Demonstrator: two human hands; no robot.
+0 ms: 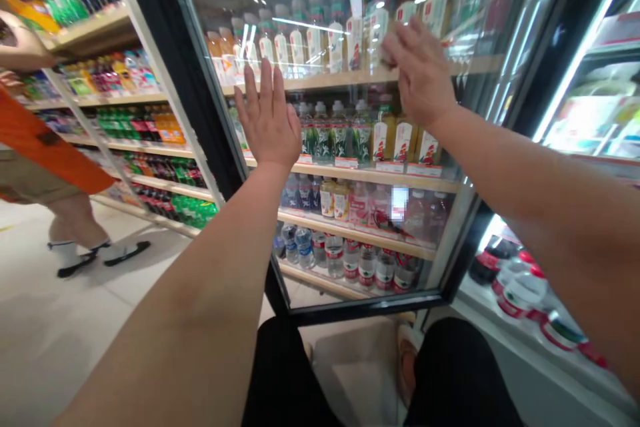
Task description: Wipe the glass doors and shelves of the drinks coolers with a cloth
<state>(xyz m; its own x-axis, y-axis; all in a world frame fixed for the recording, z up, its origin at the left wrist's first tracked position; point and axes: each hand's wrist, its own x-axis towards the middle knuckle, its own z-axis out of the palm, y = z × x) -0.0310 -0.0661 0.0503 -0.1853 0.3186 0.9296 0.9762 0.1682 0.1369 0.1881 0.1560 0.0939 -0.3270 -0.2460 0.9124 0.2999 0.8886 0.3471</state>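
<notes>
My left hand [267, 119] lies flat against the glass cooler door [350, 267], fingers stretched upward and apart, holding nothing. My right hand [420, 73] presses on the same glass higher up and to the right, fingers extended and slightly blurred, also with nothing in it. The door has a black frame and stands swung out at an angle. Through the glass I see shelves of drink bottles [320, 40]: pale bottles on top, green and yellow ones [385, 137] in the middle, water bottles [350, 260] at the bottom.
A person in an orange top [40, 147], shorts and black sandals stands on the left by open drink shelves [150, 127]. Bottles with red caps [520, 287] sit low in the cooler at right. My dark trouser legs [450, 373] are below on the pale floor.
</notes>
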